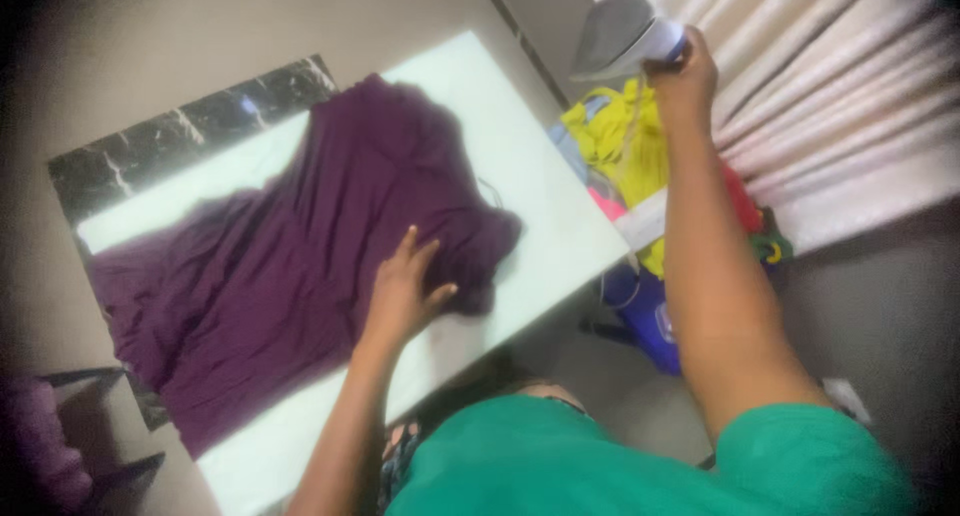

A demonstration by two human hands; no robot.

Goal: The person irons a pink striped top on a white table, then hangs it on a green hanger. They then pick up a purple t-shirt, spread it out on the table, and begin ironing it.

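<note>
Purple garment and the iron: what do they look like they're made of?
The purple garment, pressed flat by the left hand, looks like soft, thin, matte cloth: it lies limp with fine wrinkles and no sheen. The exact fibre cannot be told. The iron, gripped aloft by the right hand, shows a smooth, flat grey soleplate, probably metal; blur leaves its finish open.

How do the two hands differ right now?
The left hand lies flat and open on the purple garment spread on the table; the right hand is raised off to the side, closed around the handle of an iron. The left arm is bent low, the right stretched upward. Both are bare.
</note>
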